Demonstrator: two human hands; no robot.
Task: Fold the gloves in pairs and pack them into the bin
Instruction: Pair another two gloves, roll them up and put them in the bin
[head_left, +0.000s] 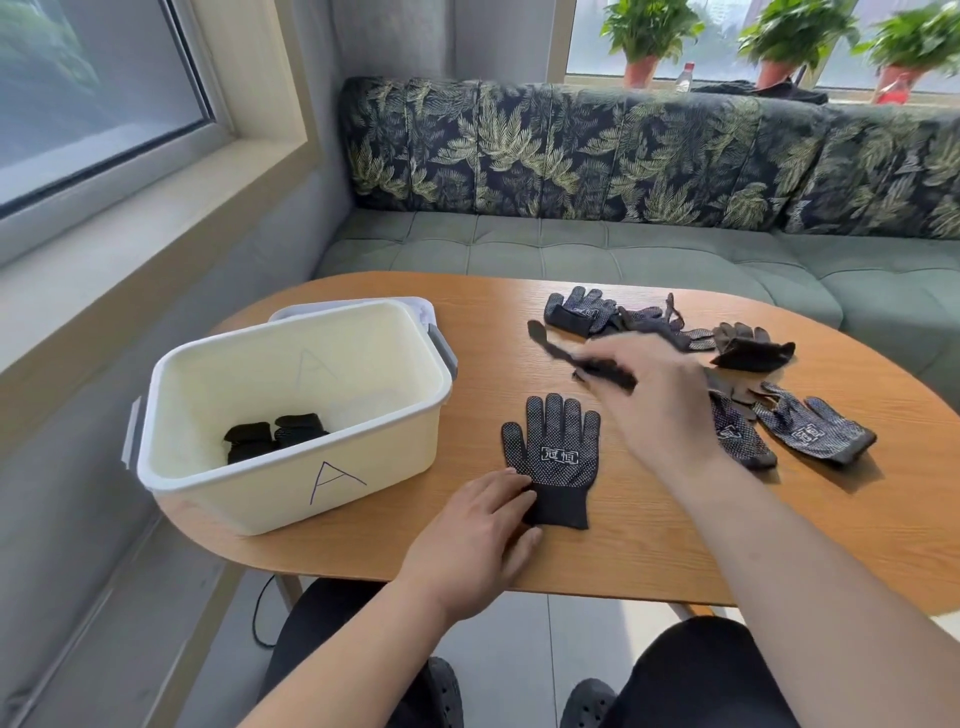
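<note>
On a wooden desk (675, 545), a cream bin (291, 483) at left holds two folded bundles (275, 436). Loose gloves (810, 431) lie unsorted at right, so most work likely remains. The left hand (478, 530) presses flat on a spread glove (556, 457); the right hand (660, 400) grips a second glove (587, 364), blurred.
</note>
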